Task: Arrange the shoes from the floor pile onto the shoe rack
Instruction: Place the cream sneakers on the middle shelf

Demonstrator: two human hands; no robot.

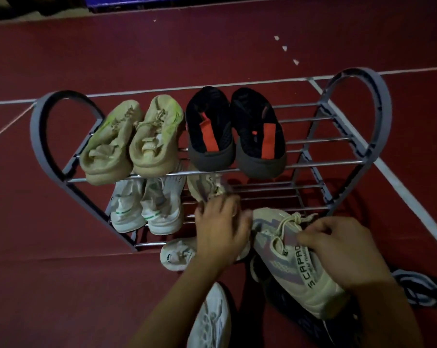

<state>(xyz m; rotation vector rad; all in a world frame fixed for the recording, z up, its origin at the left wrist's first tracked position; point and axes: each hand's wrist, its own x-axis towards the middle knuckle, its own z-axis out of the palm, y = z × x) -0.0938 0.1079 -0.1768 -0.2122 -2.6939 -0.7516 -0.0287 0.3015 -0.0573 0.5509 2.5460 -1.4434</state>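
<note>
A grey shoe rack [312, 141] with metal rods stands on the red floor. Its top shelf carries a beige pair [132, 139] at the left and a black pair with orange tongues [235, 131] beside it. On the shelf below sit a white pair [147, 209] and one beige knit shoe [207, 187]. My left hand [220, 229] rests at that shoe's heel, fingers spread over it. My right hand [337, 247] grips a matching cream knit sneaker [295, 262] with lettering on its strap, held just in front of the rack.
Loose shoes lie on the floor near me: a white one [177, 254] under the rack's front, another white one [212, 320] by my left forearm, dark ones [420, 287] at the right. White court lines cross the floor. A blue board [212, 1] runs along the back.
</note>
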